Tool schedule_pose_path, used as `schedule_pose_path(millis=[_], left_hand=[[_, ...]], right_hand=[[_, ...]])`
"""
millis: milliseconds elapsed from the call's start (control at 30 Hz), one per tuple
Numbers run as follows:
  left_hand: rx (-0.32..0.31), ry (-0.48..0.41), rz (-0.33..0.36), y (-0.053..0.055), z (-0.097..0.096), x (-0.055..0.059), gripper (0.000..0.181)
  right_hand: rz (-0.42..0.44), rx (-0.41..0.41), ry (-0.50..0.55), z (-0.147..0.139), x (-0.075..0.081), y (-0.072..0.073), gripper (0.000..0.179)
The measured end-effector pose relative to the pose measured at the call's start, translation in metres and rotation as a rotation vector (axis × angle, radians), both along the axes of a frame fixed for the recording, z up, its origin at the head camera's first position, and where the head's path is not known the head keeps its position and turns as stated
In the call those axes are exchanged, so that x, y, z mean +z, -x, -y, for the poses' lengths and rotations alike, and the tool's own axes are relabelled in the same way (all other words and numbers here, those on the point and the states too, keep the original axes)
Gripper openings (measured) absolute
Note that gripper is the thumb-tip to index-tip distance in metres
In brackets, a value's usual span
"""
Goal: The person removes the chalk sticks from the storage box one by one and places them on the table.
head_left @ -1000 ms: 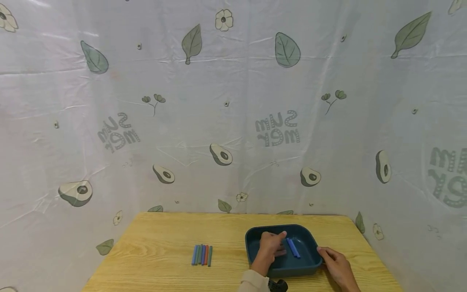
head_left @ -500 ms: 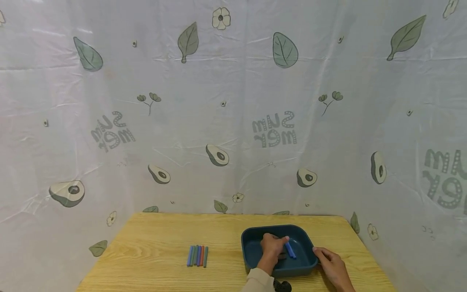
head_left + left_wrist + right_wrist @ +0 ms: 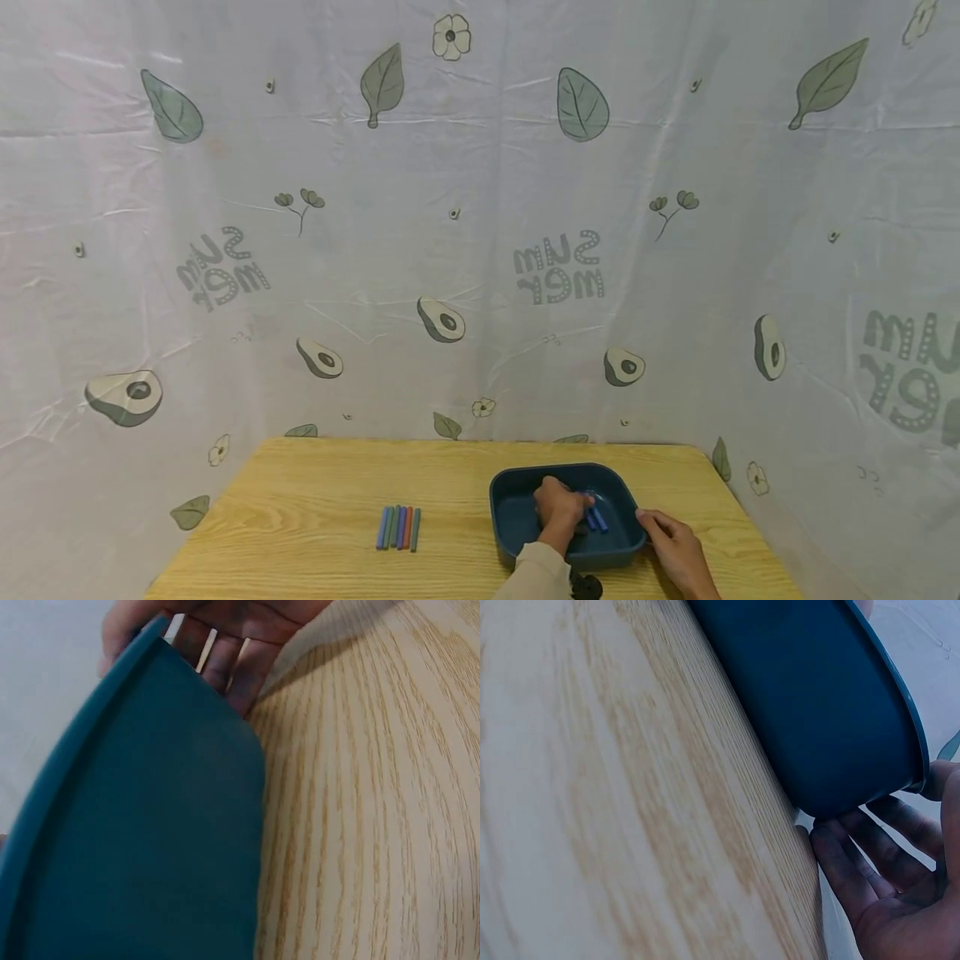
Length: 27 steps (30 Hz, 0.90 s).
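Observation:
In the head view a dark blue tray [image 3: 611, 561] stands at the right of the table. My left hand [image 3: 558, 504] reaches into it with curled fingers, its thumb and fingers at the upper ends of the blue sticks [image 3: 602, 522]; it seems to pinch one, though the grip is partly hidden. At the tray's near right corner my right hand [image 3: 675, 550] grips the rim, thumb on top. The right wrist view has the fingers [image 3: 885, 855] of that hand under the corner. Seen from the left wrist, the tray wall [image 3: 150, 817] hides my left hand.
Several slim sticks [image 3: 399, 529] in blue, green and red lie side by side on the wooden table [image 3: 337, 483], left of the tray. A printed sheet [image 3: 480, 250] hangs behind the table and along its sides.
My left hand has moved right and down inside the tray, from spread fingers beside the blue sticks to curled fingers at them. The sticks have moved slightly apart. My right hand stays at the corner.

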<state>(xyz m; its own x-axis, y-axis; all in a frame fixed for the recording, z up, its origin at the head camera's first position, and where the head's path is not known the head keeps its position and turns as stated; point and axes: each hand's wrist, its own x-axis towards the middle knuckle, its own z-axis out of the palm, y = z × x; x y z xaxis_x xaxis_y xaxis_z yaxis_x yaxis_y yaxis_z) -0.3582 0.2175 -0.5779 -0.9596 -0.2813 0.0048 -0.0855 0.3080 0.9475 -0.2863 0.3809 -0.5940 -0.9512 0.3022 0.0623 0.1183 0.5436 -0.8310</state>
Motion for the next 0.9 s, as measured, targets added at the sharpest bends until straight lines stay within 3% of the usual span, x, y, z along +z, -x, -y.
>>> schedule_pose_path(millis=[167,467,767,900], left_hand=[[0.049,0.084,-0.036,-0.002,-0.002,0.0,0.034],[0.02,0.151,-0.034,-0.008,-0.001,0.009,0.038],[-0.008,0.12,-0.026,-0.009,0.003,0.008,0.055],[-0.028,0.083,-0.006,-0.009,0.004,0.007,0.054]], right_hand=[[0.001,-0.001,0.011,0.002,0.001,-0.001,0.061],[-0.006,-0.014,0.021,0.002,0.003,-0.002,0.062],[0.003,-0.008,0.014,0.001,0.003,-0.003,0.063],[-0.003,-0.009,0.012,0.001,0.002,-0.003,0.061]])
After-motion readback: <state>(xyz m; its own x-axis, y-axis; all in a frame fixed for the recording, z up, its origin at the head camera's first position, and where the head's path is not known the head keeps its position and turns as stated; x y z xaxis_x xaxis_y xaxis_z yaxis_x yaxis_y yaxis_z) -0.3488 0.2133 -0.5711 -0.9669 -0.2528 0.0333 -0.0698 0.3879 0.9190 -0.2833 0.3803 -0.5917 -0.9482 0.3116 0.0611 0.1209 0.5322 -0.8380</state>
